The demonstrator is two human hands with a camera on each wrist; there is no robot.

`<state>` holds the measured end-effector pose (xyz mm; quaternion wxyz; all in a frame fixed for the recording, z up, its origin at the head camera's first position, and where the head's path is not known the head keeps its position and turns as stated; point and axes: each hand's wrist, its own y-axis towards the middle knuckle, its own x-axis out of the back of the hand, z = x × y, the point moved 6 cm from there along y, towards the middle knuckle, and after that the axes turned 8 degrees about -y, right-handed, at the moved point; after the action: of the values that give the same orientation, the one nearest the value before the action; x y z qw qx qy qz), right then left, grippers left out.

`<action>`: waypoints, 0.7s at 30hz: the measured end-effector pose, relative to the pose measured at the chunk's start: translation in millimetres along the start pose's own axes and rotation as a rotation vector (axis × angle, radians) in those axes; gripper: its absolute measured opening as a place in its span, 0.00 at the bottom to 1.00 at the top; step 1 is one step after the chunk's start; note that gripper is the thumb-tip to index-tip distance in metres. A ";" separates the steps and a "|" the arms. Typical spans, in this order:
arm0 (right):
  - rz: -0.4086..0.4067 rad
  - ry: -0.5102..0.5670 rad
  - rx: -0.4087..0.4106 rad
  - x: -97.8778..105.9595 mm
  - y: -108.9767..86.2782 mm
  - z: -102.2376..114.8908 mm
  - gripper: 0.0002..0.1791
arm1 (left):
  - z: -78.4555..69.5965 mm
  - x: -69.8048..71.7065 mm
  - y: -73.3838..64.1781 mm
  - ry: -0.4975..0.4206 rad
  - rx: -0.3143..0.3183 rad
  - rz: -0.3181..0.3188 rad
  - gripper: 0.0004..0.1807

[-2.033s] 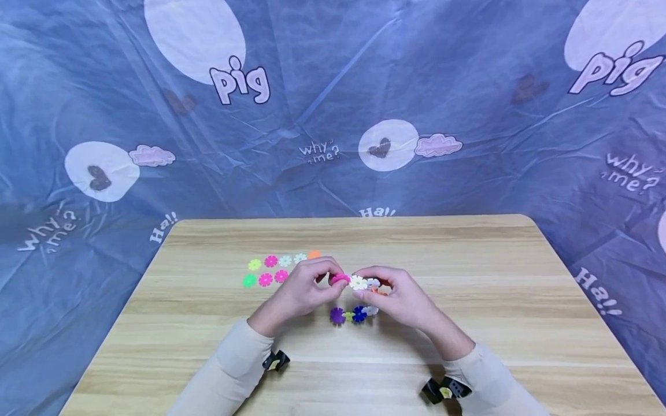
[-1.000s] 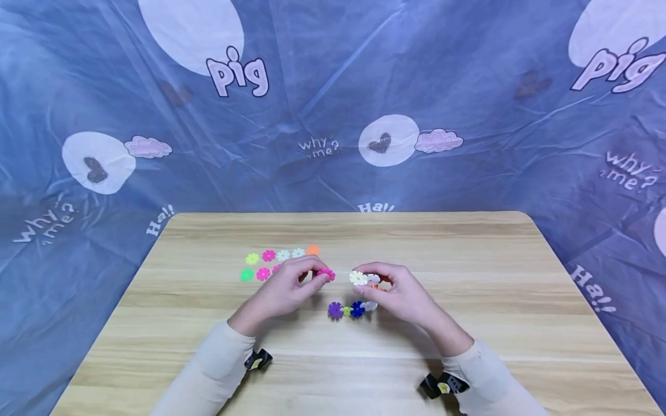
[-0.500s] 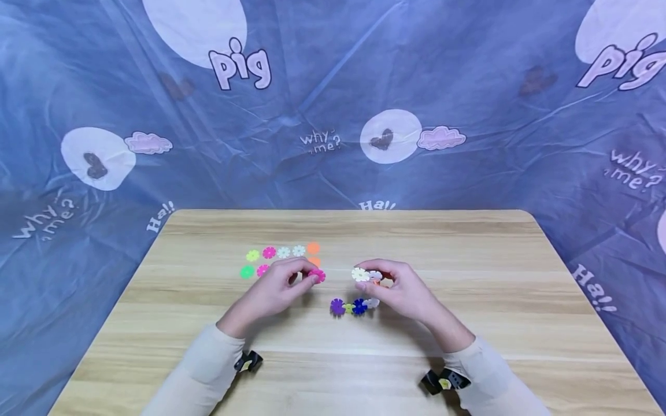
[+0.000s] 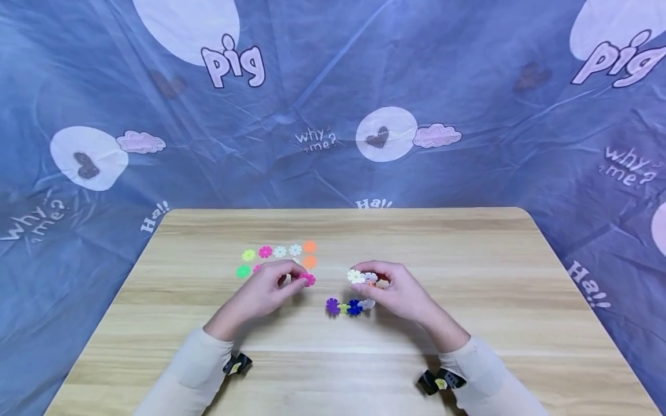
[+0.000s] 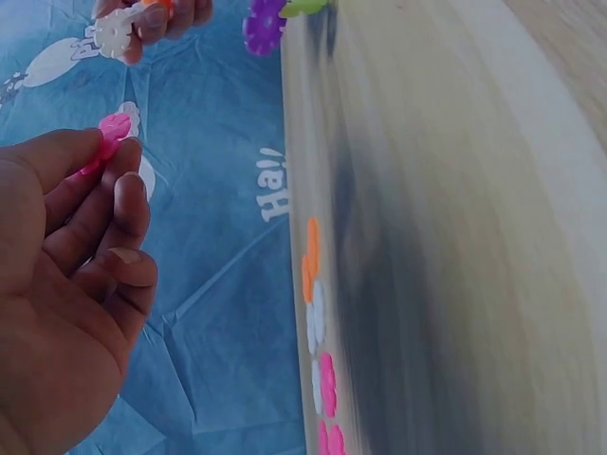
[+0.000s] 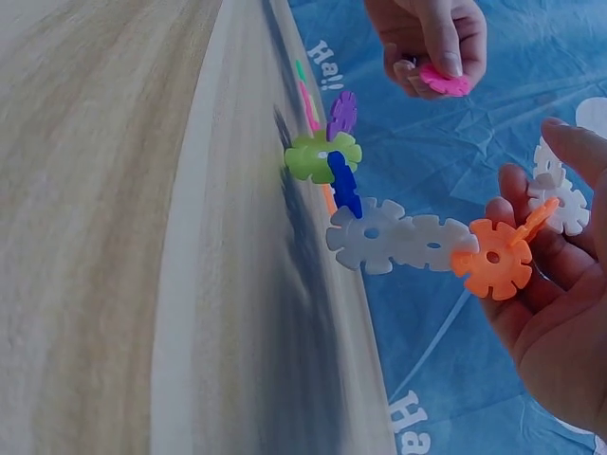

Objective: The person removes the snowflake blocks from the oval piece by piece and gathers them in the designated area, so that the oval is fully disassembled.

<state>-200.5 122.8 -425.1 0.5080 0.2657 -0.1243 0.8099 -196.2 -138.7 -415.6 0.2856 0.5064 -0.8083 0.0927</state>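
Observation:
My left hand (image 4: 265, 292) pinches a pink snowflake disc (image 4: 310, 279) between thumb and fingertips, above the table. With my right hand (image 4: 399, 293) I hold a curved chain of interlocked snowflake discs by its white end (image 4: 356, 277). From there the chain loops through orange discs (image 6: 495, 258) and whitish discs (image 6: 370, 237) to a dark blue disc (image 6: 344, 184), a yellow-green disc (image 6: 308, 157) and a purple disc (image 4: 332, 307) at its other end. A gap separates the pink disc from the chain. My right fingers partly hide the orange discs in the head view.
Loose discs lie in two rows at the table's back left, including a green disc (image 4: 243, 271), a yellow disc (image 4: 248, 255) and an orange disc (image 4: 309, 247). My left hand covers part of the nearer row. A printed blue cloth (image 4: 312, 86) hangs behind the wooden table (image 4: 442, 242).
My left hand has drawn the pink disc leftward from the chain's white end, where the two met two seconds ago. My right hand stays nearly in place with the chain.

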 end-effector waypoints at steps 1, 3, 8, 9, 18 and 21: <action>0.006 0.000 -0.003 0.0 -0.4 0.0 0.18 | 1.1 0.5 -1.3 0.004 0.008 0.005 0.05; 0.014 -0.004 -0.006 0.2 -1.2 0.2 0.18 | 3.3 1.8 -3.3 0.016 0.019 0.010 0.06; 0.008 -0.005 0.009 2.3 -0.5 2.5 0.18 | 6.4 5.9 -6.1 0.026 0.015 0.010 0.06; 0.004 -0.006 0.011 2.6 -0.2 2.9 0.18 | 6.9 6.8 -6.5 0.029 0.017 0.010 0.06; 0.010 -0.010 0.002 4.1 -1.3 3.4 0.18 | 11.7 19.8 -14.6 0.047 0.061 -0.039 0.04; 0.008 -0.019 -0.005 4.9 -2.6 2.3 0.18 | 16.3 22.5 -18.8 0.028 0.088 -0.039 0.04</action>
<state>-199.2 126.7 -420.6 0.5043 0.2718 -0.1322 0.8089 -193.1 -171.9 -419.0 0.2760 0.5330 -0.7893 0.1297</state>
